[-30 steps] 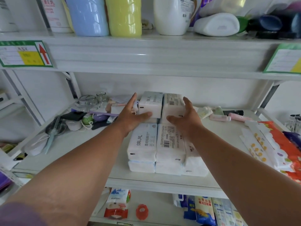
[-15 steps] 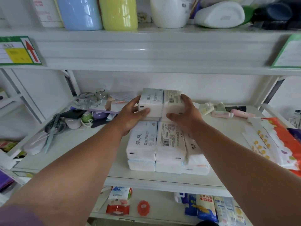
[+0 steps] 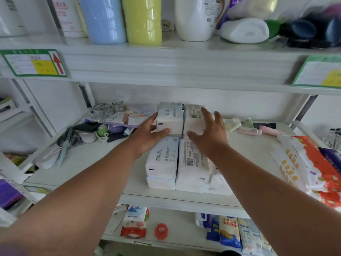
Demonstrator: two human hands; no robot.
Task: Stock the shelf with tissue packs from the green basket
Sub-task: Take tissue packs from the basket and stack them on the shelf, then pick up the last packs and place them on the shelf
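Fingers of left hand [image 3: 147, 137] gripping rear tissue pack [image 3: 170, 118], right hand [image 3: 209, 134] spread (hovering), shelf [image 3: 249, 163] bare rightward.

This is a shop. White tiered shelves [image 3: 166, 200] carry green-bordered price labels [image 3: 35, 62], bottles [image 3: 142, 19] and stacked tissue packs [image 3: 162, 159].

White metal shelving unit [image 3: 166, 69] against a white back wall [image 3: 230, 106], evenly lit.

My right hand [image 3: 208, 133] covering part of the rear right tissue pack [image 3: 193, 115], my forearm hiding the front right stack [image 3: 219, 182], upper-shelf bottles [image 3: 142, 19] cut off at top, price tag [image 3: 35, 62] print too blurred to read
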